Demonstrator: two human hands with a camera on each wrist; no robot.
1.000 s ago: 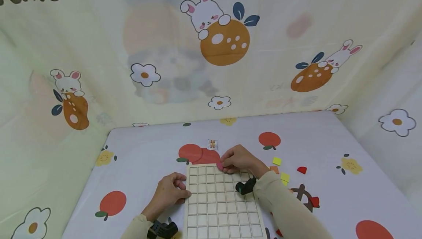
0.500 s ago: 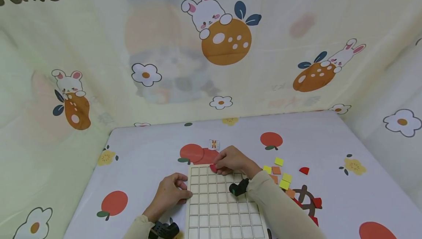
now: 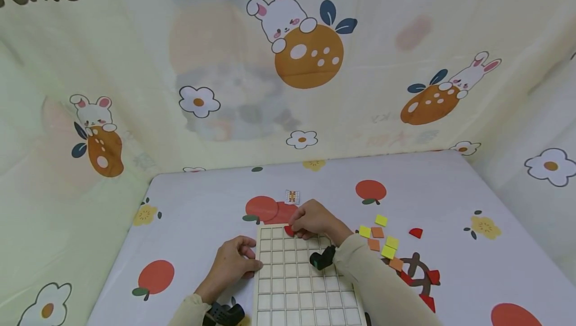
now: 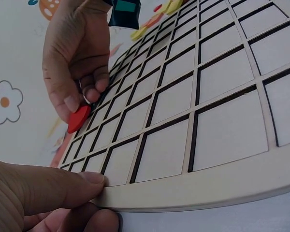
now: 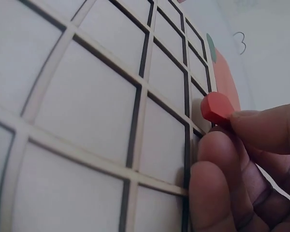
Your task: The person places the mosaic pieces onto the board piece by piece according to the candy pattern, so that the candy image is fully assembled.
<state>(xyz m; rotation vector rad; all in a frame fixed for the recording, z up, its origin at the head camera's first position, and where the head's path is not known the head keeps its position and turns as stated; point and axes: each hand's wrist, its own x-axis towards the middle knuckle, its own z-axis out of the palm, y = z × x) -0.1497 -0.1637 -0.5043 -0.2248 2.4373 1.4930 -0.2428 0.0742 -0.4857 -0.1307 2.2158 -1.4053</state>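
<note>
A pale wooden grid board point(image 3: 272, 300) with square cells lies on the table. My right hand point(image 3: 313, 218) pinches a red quarter-round piece point(image 5: 217, 107) between thumb and fingers, over a cell in the board's far row. In the left wrist view the red piece point(image 4: 79, 119) is tilted, its curved side pointing down toward the grid. My left hand point(image 3: 232, 262) holds the board's left edge, the thumb point(image 4: 87, 180) on top of the frame and the fingers curled below it.
Right of the board lie loose yellow squares point(image 3: 381, 220), orange squares point(image 3: 377, 232) and red quarter-round pieces point(image 3: 416, 233). A small printed pattern card point(image 3: 292, 197) sits beyond the board's far edge. A patterned curtain point(image 3: 234, 56) hangs behind the table.
My right hand has moved left along the far row with the red piece, uncovering more of the loose squares at the right. My left hand stays on the board's edge.
</note>
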